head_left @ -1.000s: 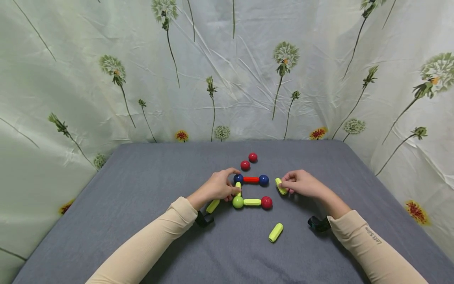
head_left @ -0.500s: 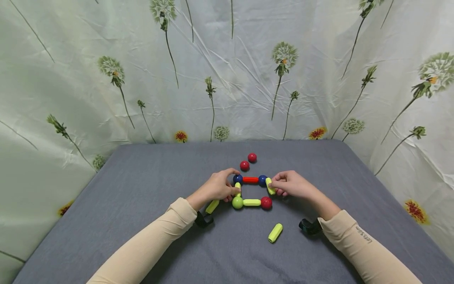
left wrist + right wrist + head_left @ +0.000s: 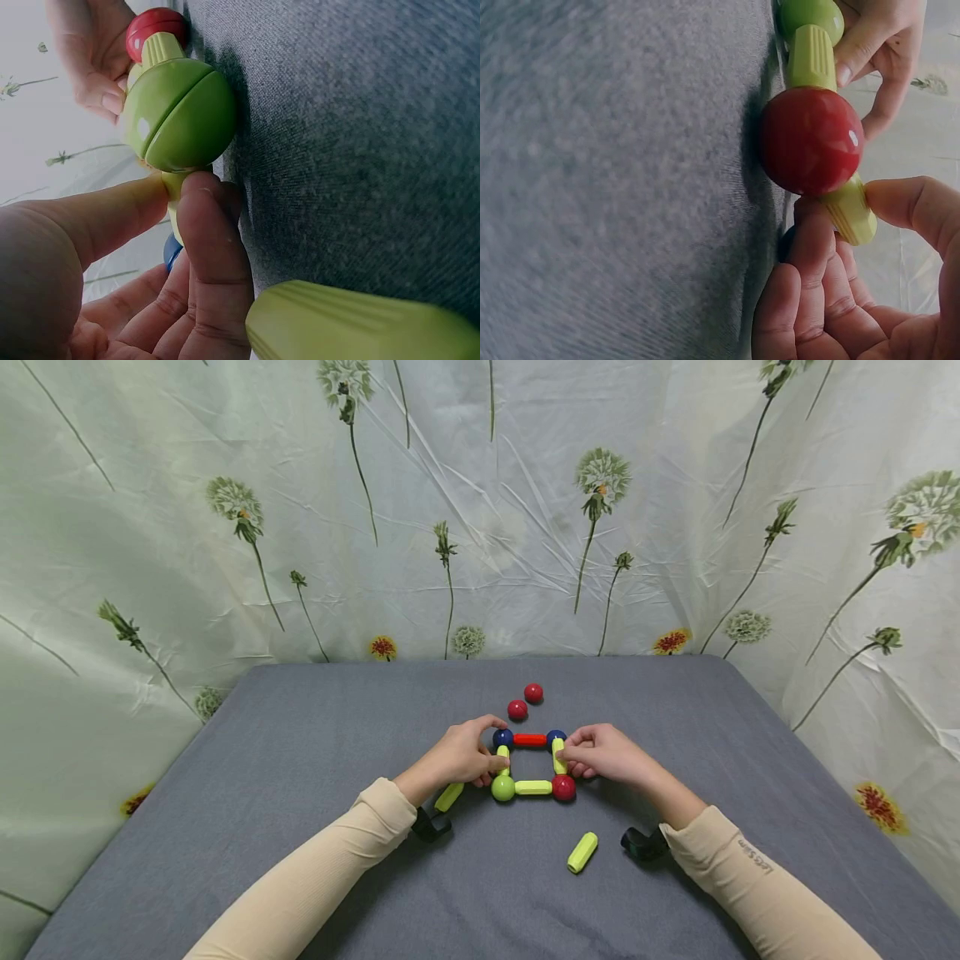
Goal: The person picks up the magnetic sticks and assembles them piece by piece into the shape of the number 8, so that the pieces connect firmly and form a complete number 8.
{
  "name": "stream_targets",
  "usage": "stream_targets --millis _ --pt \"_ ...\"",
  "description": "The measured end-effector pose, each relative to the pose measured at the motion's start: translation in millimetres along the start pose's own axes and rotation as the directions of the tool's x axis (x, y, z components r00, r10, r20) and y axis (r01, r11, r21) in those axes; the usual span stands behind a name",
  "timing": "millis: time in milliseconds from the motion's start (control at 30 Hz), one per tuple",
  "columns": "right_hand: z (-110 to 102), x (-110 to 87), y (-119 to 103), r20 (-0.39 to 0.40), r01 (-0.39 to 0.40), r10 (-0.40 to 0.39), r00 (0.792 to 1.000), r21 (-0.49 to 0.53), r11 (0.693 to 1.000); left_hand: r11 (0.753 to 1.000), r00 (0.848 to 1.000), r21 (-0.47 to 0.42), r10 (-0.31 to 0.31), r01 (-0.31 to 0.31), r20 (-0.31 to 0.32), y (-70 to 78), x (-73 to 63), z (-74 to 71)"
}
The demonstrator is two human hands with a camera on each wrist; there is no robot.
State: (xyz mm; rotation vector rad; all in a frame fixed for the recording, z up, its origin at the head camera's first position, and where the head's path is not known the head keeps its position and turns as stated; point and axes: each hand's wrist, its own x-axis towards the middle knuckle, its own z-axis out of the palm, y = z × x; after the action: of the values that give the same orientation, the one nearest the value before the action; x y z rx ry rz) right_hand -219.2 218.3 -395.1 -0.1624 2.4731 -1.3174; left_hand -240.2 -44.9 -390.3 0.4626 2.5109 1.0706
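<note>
My left hand [image 3: 467,752] pinches the left yellow-green rod [image 3: 503,753] of a four-sided frame, a fingertip at the left blue ball [image 3: 504,738]. That rod runs to a green ball [image 3: 503,787]. My right hand [image 3: 611,752] pinches another yellow-green rod [image 3: 851,214] between thumb and fingers. One end meets the red ball [image 3: 811,140]; the other looks raised, overlapping the right blue ball [image 3: 556,739] in the head view. Whether it touches that blue ball I cannot tell. A red rod [image 3: 530,740] joins the blue balls; a yellow-green rod [image 3: 533,787] joins green and red.
Two loose red balls [image 3: 517,710] lie behind the frame. One loose yellow-green rod [image 3: 582,852] lies in front of it, and another rod [image 3: 449,797] sits beside my left wrist. Grey cloth [image 3: 360,710] covers the table; a flowered curtain [image 3: 510,510] hangs behind.
My right hand has moved left with its rod, from beside the frame to the gap between the right blue ball and the red ball. The left hand has stayed in place.
</note>
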Motion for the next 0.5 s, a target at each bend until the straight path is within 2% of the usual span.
stream_targets --millis 500 --pt "3.9 1.2 3.3 -0.021 -0.026 0.025 0.999 -0.012 1.0 1.0 1.0 0.004 -0.014 0.014 0.002 0.7 0.7 1.2"
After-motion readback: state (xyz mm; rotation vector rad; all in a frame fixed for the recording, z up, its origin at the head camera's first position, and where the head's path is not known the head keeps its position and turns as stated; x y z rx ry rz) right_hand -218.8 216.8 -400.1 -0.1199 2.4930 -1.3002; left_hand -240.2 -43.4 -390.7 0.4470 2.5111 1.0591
